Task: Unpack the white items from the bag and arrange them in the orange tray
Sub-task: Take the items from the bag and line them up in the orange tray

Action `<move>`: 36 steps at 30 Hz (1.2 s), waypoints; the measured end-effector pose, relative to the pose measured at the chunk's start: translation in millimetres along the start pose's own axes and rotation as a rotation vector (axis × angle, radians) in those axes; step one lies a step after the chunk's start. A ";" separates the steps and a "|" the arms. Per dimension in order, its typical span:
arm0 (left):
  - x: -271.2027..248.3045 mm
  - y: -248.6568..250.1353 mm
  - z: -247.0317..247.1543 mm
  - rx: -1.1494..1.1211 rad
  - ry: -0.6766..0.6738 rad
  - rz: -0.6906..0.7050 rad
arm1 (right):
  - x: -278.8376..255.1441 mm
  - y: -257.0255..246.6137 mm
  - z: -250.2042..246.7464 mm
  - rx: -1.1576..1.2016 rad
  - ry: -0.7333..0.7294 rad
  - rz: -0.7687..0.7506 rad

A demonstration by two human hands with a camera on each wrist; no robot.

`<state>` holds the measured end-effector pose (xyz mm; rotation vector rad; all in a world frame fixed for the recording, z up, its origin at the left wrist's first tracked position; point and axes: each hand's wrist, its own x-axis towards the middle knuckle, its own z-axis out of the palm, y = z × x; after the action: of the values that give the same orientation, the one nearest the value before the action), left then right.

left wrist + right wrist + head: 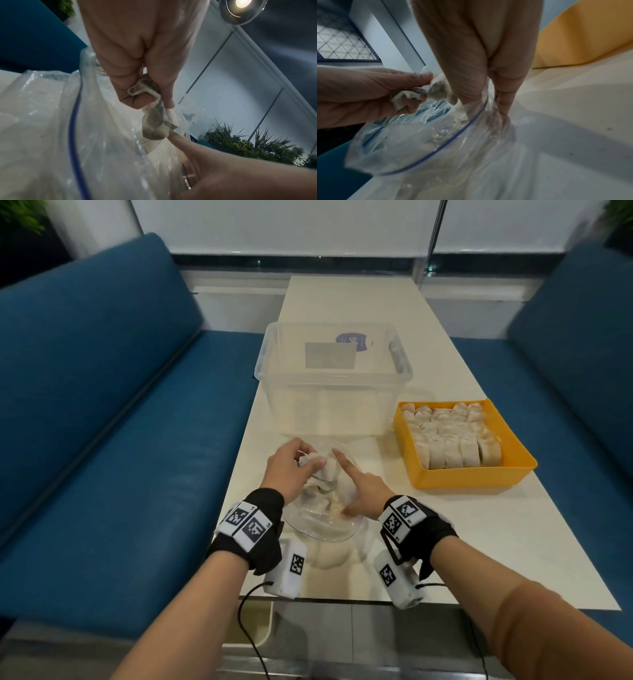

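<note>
Head view: the clear bag (322, 522) lies on the pale surface (479, 542) at lower centre of the frame, its mouth toward the camera. The left hand (291, 470) pinches a crumpled white item (320, 465) at the bag, thumb curled over it. The right hand (359, 491) sits just beside it on the bag, index finger extended and pointing toward the item; how its other fingers lie is hidden. The orange tray (513, 453) stands at centre right, well apart from the bag, with rows of white items (452, 436) packed in it. A clear plastic bin (270, 392) stands above the bag in the frame. Blue seating (102, 405) flanks the surface.

Left wrist view: the left hand (137, 60) fills upper centre; thumb and fingers clamp the white item (154, 124), which hangs over the bag (51, 121) with its blue zip line. The right hand (223, 169) enters from lower right, one fingertip touching the item.

Right wrist view: the right hand (479, 54) reaches down at centre, fingers around the bag (419, 142) rim. The left hand (359, 94) at left grips the item (409, 97). The tray (582, 33) wall shows upper right.
</note>
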<state>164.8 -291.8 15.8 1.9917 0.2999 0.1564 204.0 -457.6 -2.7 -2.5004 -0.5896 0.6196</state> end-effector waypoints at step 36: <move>-18.3 53.4 -11.8 -0.979 0.031 -0.462 | -25.5 -70.0 -31.1 0.907 0.336 -0.135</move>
<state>151.9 -308.2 69.6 0.9228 0.5641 0.0212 179.8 -426.7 67.8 -1.6358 -0.2520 0.2956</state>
